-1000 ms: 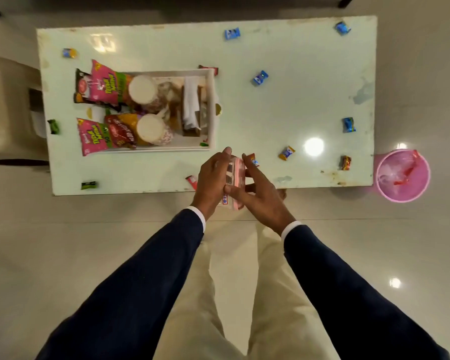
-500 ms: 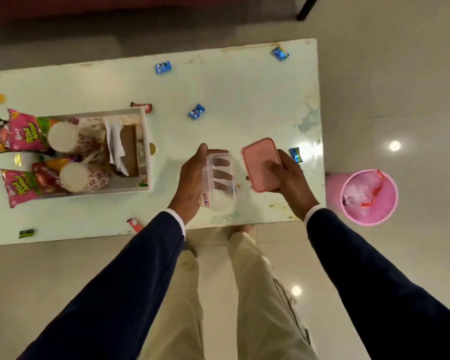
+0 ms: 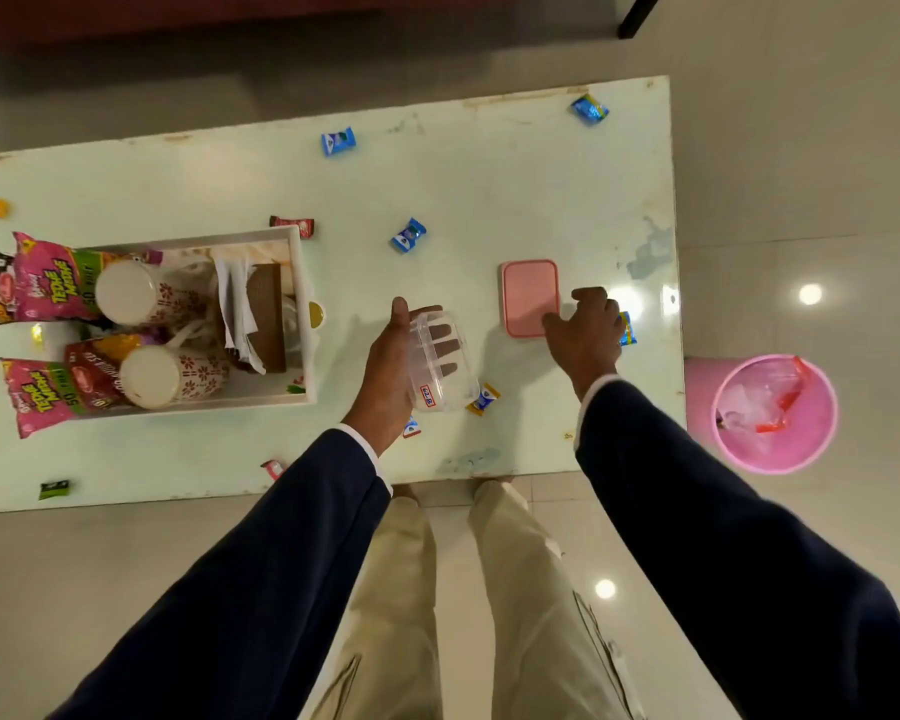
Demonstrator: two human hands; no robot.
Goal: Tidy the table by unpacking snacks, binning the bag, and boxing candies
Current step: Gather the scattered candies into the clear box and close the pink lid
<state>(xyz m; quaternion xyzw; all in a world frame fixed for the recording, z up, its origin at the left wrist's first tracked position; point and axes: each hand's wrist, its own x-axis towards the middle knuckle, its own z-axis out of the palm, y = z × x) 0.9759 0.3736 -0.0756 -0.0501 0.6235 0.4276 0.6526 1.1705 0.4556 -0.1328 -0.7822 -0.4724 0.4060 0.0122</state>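
Lid (image 3: 530, 296) now taken off and laid flat on table (image 3: 489, 189); right hand (image 3: 585, 330) fingertips curled on its near corner, grip unclear. Clear box (image 3: 441, 363) gripped by left hand (image 3: 391, 371), open. Candies (image 3: 408, 235) remain scattered, boxing can start.

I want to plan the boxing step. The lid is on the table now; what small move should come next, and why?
Probably let the right hand leave the pink lid and pick up the blue candy beside it. The left hand holds the clear box open, ready for candies.
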